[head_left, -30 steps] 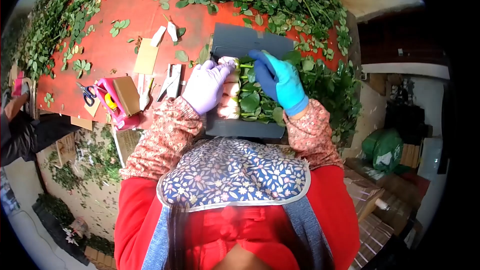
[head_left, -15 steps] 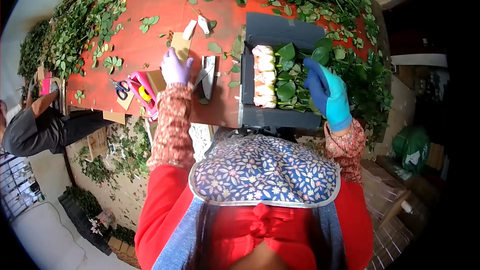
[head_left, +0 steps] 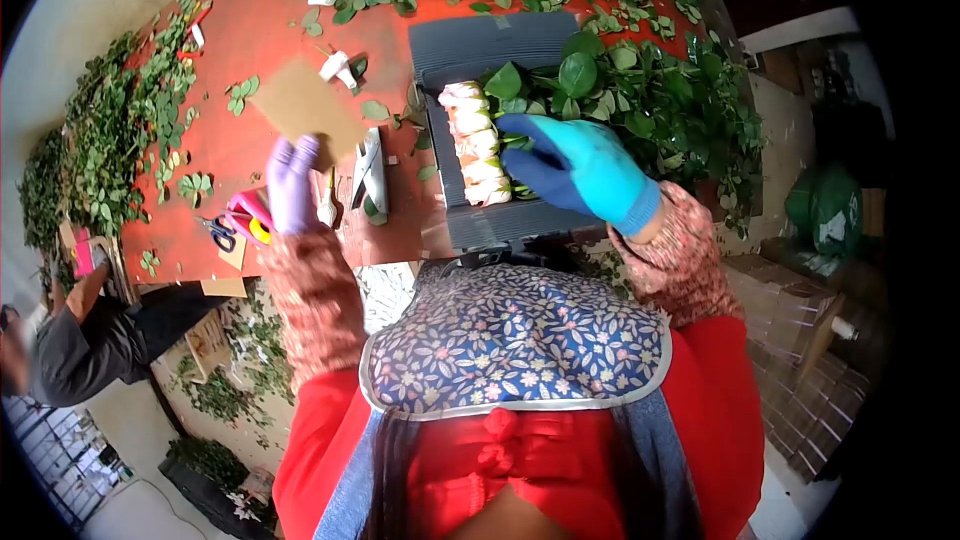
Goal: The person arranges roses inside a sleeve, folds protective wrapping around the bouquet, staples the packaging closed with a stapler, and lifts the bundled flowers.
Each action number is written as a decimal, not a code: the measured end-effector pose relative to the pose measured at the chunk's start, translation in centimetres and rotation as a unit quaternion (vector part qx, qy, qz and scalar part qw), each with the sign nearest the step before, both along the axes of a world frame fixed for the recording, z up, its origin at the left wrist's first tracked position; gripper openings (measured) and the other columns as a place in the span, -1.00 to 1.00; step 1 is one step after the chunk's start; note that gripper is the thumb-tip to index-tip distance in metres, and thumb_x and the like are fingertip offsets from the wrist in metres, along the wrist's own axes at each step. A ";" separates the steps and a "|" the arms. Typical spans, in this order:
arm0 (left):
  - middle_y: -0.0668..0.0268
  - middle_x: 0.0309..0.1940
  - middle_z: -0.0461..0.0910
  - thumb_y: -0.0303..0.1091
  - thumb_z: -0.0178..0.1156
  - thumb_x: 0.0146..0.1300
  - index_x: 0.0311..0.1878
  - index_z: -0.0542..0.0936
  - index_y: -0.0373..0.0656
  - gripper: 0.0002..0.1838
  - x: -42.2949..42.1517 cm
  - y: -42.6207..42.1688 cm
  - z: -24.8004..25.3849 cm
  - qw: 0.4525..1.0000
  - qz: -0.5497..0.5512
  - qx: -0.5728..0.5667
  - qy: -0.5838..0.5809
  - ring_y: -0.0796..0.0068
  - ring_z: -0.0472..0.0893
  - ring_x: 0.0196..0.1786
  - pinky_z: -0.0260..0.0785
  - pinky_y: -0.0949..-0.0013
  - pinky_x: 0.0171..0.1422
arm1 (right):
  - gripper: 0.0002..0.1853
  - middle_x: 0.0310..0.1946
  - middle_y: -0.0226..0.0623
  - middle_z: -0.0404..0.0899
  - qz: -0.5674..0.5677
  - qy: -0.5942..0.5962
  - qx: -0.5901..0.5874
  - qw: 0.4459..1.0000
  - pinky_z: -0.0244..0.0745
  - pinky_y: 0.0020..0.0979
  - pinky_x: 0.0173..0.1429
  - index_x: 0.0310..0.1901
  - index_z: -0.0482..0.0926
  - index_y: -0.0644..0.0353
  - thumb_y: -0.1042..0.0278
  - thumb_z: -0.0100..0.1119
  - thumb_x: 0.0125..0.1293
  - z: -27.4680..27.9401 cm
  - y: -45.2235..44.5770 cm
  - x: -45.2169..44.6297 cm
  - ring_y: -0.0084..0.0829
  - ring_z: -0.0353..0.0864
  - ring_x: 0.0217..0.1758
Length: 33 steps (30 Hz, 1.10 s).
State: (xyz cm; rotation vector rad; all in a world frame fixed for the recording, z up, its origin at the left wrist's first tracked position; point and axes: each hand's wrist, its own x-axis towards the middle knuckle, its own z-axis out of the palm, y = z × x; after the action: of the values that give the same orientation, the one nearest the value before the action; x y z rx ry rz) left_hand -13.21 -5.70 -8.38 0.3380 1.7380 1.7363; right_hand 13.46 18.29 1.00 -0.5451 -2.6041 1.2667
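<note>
My left hand (head_left: 291, 185), in a lilac glove, grips the lower edge of a flat piece of tan cardboard (head_left: 308, 105). My right hand (head_left: 585, 168), in a turquoise and dark blue glove, is over the stems just beside a row of pale pink roses (head_left: 474, 145). Its fingers are apart and I see nothing held; whether they touch the stems I cannot tell. The roses lie on a dark corrugated sheet (head_left: 490, 40), with their leafy stems pointing right. A silver stapler (head_left: 369, 175) lies between my left hand and the sheet.
Scissors (head_left: 216, 232) and a pink holder (head_left: 250, 212) are at the near left of the red table (head_left: 240, 40). Cut leaves (head_left: 120, 130) cover its left and far sides. White-wrapped pieces (head_left: 338, 68) lie beyond the stapler. Another person (head_left: 85, 340) works at far left.
My left hand has picked up the cardboard and turned it. My right hand has moved left over the stems toward the rose heads. The camera view has shifted.
</note>
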 end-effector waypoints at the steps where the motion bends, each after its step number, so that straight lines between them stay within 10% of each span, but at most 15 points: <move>1: 0.30 -0.11 0.67 -0.36 0.23 0.37 0.06 0.60 -0.30 -0.72 3.4 1.4 2.6 0.999 -0.041 -0.003 -0.023 0.56 0.60 -0.08 0.44 0.43 0.10 | -0.64 -0.43 -0.11 0.67 0.020 -0.001 -0.018 1.000 0.54 -0.25 -0.32 0.04 0.62 0.15 0.24 0.34 0.23 -0.2 -0.1 -0.7 -0.17 0.66 -0.45; 7: 0.42 -0.37 0.63 -0.25 0.24 0.39 -0.08 0.65 -0.28 -0.74 13.4 7.2 3.3 0.962 -0.260 -0.024 -0.086 0.69 0.52 -0.34 0.39 0.53 -0.24 | -0.68 -0.52 -0.33 0.61 -0.051 -0.166 -0.365 0.914 0.47 -0.41 -0.42 -0.22 0.62 0.33 0.15 0.20 0.39 -5.3 2.4 -0.1 -0.53 0.56 -0.53; 21: 0.14 -0.51 0.54 -0.26 0.30 0.24 -0.29 0.58 -0.25 -0.77 9.8 4.1 4.2 0.910 -0.284 -0.158 0.259 0.23 0.57 -0.45 0.39 0.26 -0.33 | -0.51 -0.55 -0.19 0.66 0.009 -0.375 -0.232 0.898 0.42 -0.39 -0.56 -0.19 0.60 0.38 -0.02 0.03 0.42 -6.7 5.6 -1.8 -0.44 0.51 -0.66; 33: 0.14 -0.27 0.65 0.05 0.40 0.02 -0.06 0.54 -0.12 -0.47 11.6 15.0 4.0 0.703 -0.445 -0.224 0.508 0.08 0.66 -0.17 0.48 0.08 -0.15 | -0.42 -0.62 -0.17 0.63 0.042 -0.365 -0.191 0.910 0.49 -0.29 -0.49 -0.49 0.65 0.37 -0.06 -0.02 0.38 -8.9 6.3 -2.4 -0.30 0.55 -0.66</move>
State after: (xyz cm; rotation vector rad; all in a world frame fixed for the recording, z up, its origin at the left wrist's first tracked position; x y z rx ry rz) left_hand -1.59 9.28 -4.35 1.8011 2.0009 0.2969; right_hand 11.07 24.63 -7.91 -1.1854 -2.9592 1.9197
